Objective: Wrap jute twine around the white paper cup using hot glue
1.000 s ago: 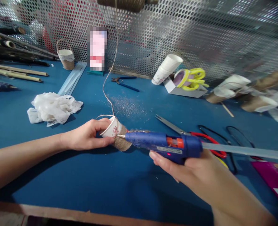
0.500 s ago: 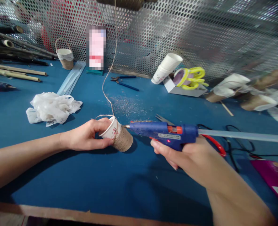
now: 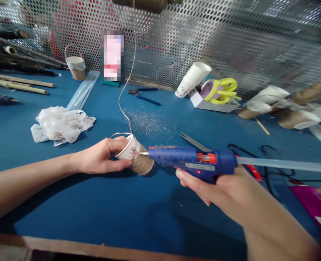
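My left hand (image 3: 108,156) grips a white paper cup (image 3: 127,149) by its rim, tilted with its base toward the lower right. Brown twine (image 3: 142,165) is wound round the cup's lower part, and a loose strand (image 3: 120,103) runs up from it to a spool (image 3: 141,5) at the top edge. In my right hand (image 3: 217,192) is a blue hot glue gun (image 3: 187,159), its red light lit and a clear glue stick (image 3: 282,164) in its back. The metal nozzle points left at the cup's side, over the edge of the twine; whether it touches is unclear.
Scissors (image 3: 194,141) lie partly behind the glue gun. Farther back are pliers (image 3: 145,96), stacked paper cups (image 3: 193,78) and a white box (image 3: 213,105). A crumpled plastic bag (image 3: 61,123), glue sticks (image 3: 83,90) and a twine-wrapped cup with handle (image 3: 77,69) stand left. Black cable (image 3: 271,181) lies right.
The glue gun in my right hand has shifted slightly down and right, its nozzle now lower across the front of the cup. My left hand and the cup have barely moved.
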A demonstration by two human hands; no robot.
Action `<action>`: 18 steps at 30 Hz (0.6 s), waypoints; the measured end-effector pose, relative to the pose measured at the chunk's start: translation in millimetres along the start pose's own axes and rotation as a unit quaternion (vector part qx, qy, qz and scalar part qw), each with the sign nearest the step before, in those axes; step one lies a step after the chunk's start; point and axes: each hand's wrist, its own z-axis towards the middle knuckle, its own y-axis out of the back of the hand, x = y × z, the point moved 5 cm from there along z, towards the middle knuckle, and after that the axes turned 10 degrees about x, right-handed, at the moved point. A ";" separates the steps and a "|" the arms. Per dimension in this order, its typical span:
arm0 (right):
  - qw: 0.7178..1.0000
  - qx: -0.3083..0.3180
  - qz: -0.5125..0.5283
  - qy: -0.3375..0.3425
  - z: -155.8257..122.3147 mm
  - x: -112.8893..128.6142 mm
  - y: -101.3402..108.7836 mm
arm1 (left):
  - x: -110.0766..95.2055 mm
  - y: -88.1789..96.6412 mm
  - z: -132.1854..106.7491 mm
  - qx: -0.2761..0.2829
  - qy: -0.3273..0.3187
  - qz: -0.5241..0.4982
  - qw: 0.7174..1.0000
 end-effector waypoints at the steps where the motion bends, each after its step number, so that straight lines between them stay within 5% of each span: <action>1: 1.000 -0.006 -0.002 0.004 0.5 0.9 0.7 | 0.0 0.2 0.1 -0.002 0.002 -0.002 1.000; 18: 1.000 -0.025 0.008 -0.002 4.3 6.9 2.3 | 1.3 -0.3 -1.9 -0.002 0.022 -0.005 1.000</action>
